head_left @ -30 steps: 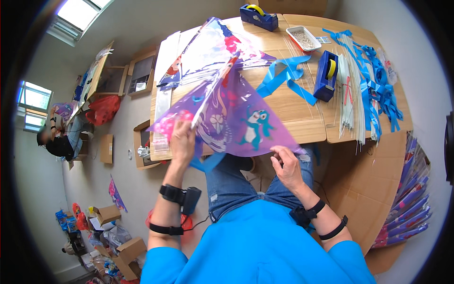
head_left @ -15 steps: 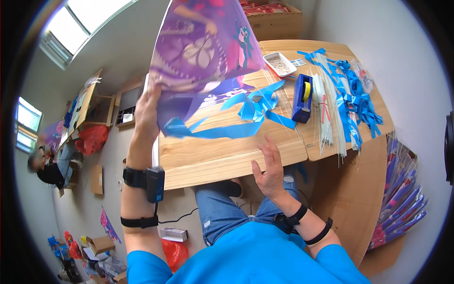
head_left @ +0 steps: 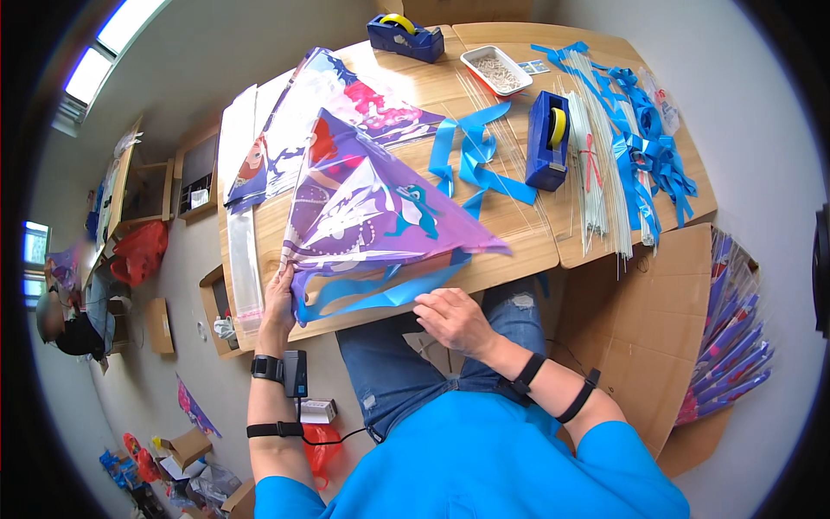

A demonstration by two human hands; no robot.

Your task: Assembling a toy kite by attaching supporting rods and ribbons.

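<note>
A purple printed kite [head_left: 367, 203], triangular and glossy, is tilted over the near edge of the table. My left hand [head_left: 278, 298] is closed on its lower left corner, the thumb along the side edge. Below the kite a blue ribbon [head_left: 372, 291] loops out toward me and back under the right side. My right hand [head_left: 456, 322] has its fingers curled together at the ribbon's near edge and seems to pinch it; the fingertips are partly hidden. Flat on the table behind lies a second printed kite sheet [head_left: 303, 112].
Loose blue ribbon [head_left: 480, 160], a blue tape dispenser [head_left: 547, 143] and bundled white rods [head_left: 594, 173] lie to the right. Another dispenser [head_left: 406, 39] and a small tray [head_left: 495, 71] stand farther back. A cardboard box [head_left: 644, 320] with packed kites leans at right. A person [head_left: 78, 324] sits far left.
The kite has come down from in front of me to the table's near edge, tilting flatter. My right hand has moved left, and its spread fingers have closed at the ribbon.
</note>
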